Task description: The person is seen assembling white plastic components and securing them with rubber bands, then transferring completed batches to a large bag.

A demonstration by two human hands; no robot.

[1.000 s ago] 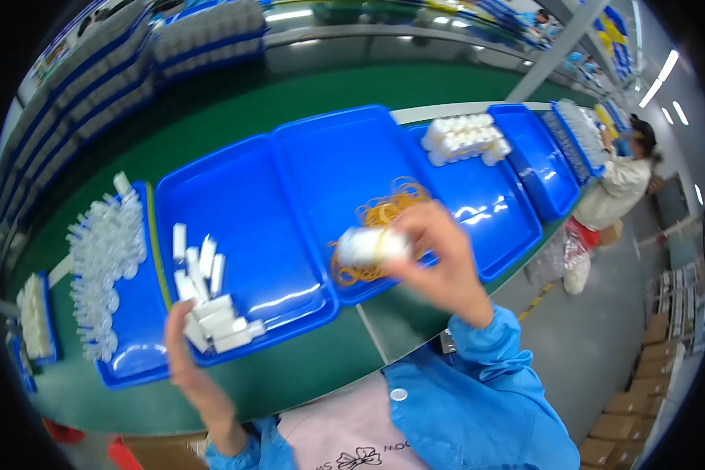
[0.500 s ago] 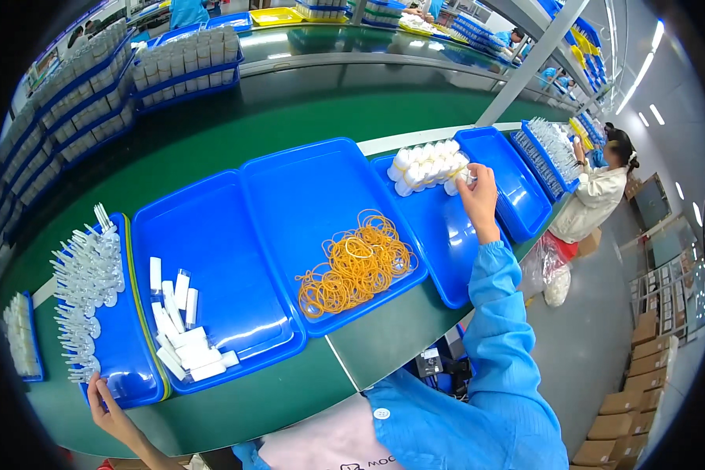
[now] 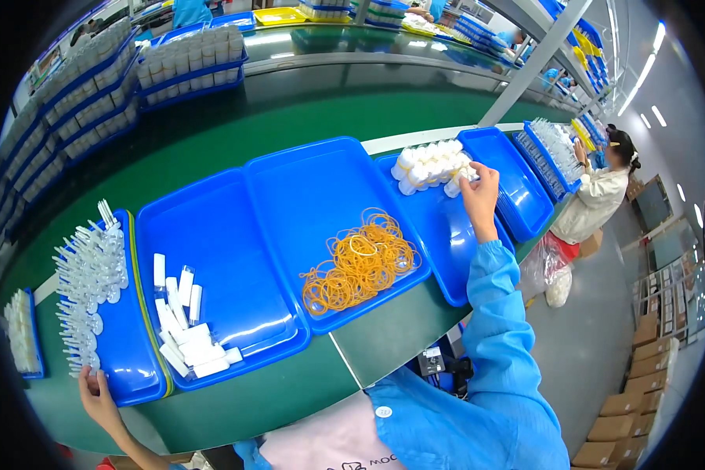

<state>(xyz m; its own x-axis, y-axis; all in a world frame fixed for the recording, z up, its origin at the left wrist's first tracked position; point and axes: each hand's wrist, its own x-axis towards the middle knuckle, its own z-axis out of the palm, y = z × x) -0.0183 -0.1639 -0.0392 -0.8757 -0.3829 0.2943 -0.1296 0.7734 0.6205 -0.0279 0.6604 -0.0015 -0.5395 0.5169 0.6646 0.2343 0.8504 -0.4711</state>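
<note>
My left hand (image 3: pixel 102 399) reaches over the near edge of the left blue tray (image 3: pixel 137 360). Its thumb and fingers close on the nearest of the clear plastic pieces with thin white stems (image 3: pixel 86 294), which lie in a long row there. At the far right, my right hand (image 3: pixel 482 192) has its thumb and fingers on the near end of the white-capped bottles (image 3: pixel 435 164), grouped in bundles in another blue tray (image 3: pixel 446 251). The fingers partly hide the end bundle. Between the hands, a tray holds loose white tubes (image 3: pixel 192 333), and another holds a heap of yellow rubber bands (image 3: pixel 360 262).
An empty-looking stack of blue trays (image 3: pixel 513 184) stands beyond my right hand. Stacked crates of white containers (image 3: pixel 94 86) rise at the far left. A metal post (image 3: pixel 533 63) slants up at the back. A co-worker (image 3: pixel 607 180) stands at the right, beside another filled tray.
My left hand has moved slightly up and left, from the tray's edge onto the clear pieces. My right hand stays at the bottles. The whole view has shifted a little.
</note>
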